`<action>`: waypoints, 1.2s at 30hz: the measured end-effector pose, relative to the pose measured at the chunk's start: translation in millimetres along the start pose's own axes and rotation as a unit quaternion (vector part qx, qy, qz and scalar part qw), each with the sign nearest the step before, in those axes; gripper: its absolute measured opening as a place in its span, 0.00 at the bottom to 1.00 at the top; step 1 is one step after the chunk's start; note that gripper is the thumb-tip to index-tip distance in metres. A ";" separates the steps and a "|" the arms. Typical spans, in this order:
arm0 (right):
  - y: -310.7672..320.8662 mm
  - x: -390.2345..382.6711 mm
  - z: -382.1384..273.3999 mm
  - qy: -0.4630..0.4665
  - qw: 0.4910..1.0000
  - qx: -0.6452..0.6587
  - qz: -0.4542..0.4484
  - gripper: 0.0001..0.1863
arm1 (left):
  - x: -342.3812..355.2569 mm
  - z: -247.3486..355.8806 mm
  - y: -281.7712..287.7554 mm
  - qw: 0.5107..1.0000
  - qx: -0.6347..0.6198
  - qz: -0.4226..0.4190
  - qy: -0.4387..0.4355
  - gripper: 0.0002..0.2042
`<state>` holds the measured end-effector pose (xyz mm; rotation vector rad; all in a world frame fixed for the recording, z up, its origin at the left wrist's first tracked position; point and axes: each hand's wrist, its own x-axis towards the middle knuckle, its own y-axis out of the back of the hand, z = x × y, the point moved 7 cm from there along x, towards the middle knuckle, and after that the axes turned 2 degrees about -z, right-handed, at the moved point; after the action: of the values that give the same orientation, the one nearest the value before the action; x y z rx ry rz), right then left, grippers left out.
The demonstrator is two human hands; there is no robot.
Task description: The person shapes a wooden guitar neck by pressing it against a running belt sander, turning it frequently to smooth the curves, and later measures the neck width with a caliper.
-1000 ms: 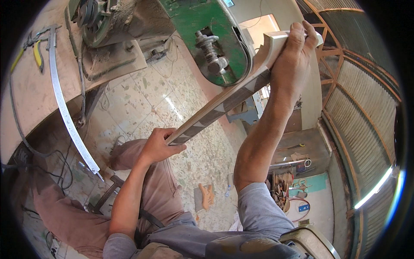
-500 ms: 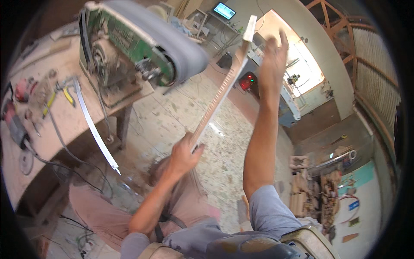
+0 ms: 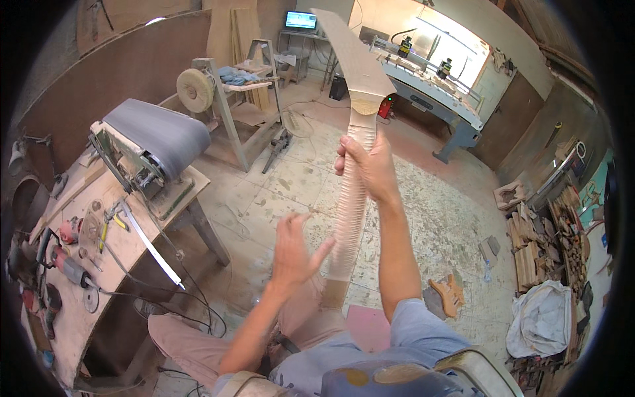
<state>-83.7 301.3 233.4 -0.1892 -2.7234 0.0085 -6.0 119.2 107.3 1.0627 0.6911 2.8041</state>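
My right hand (image 3: 370,165) is closed around the upper shaft of a pale wooden guitar neck (image 3: 347,228), with its wide headstock (image 3: 357,69) toward the top of the view. The neck stands lengthwise in front of me, ribbed with many crosswise lines, its lower part blurred over my legs. My left hand (image 3: 297,248), slightly blurred, is just left of the neck with fingers apart and nothing in it.
A belt sander (image 3: 149,132) stands on a wooden bench (image 3: 79,331) at left with power tools (image 3: 69,258) and cords. Behind are a wooden stand (image 3: 221,112), a monitor (image 3: 301,20) and a large machine table (image 3: 430,102). Wood offcuts (image 3: 529,258) and a white sack (image 3: 539,317) lie at right.
My view has swung up across the room. My right hand has moved down from the neck's top end onto its shaft; my left hand has released the lower part.
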 end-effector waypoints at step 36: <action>-166.8 39.1 -75.9 0.195 0.943 0.177 -0.204 0.38 | -25.5 -50.6 102.1 0.907 -0.326 0.044 0.264 0.24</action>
<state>-110.8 139.6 324.1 0.4334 -2.2669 0.3069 -9.3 2.7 102.2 0.2211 -0.3075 3.0339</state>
